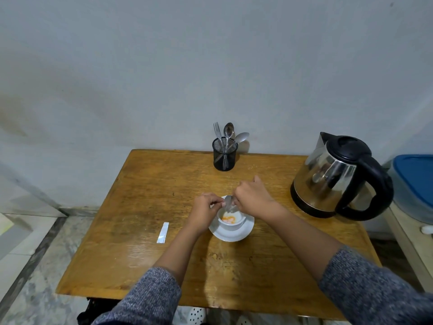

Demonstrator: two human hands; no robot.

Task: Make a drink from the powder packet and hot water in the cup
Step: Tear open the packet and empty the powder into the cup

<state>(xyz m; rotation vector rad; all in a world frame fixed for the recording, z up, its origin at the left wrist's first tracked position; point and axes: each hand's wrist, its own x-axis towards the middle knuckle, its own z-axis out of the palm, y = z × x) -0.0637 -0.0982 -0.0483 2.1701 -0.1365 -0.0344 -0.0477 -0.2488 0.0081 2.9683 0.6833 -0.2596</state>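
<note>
A white cup (pixel 230 225) stands on a white saucer (pixel 243 232) near the middle of the wooden table (pixel 140 207). Orange powder (pixel 228 218) lies in the bottom of the cup. Both hands hold a small silvery packet (pixel 228 204) tilted over the cup's far rim. My left hand (pixel 206 211) pinches it from the left and my right hand (pixel 254 195) grips it from the right. A torn silver strip (pixel 163 232) lies flat on the table left of the saucer. A steel kettle (pixel 337 177) with a black handle stands at the right.
A black mesh holder (pixel 225 156) with a fork and spoons stands at the table's back edge by the wall. A container with a blue lid (pixel 414 181) sits right of the kettle, off the table. Tiled floor lies to the left.
</note>
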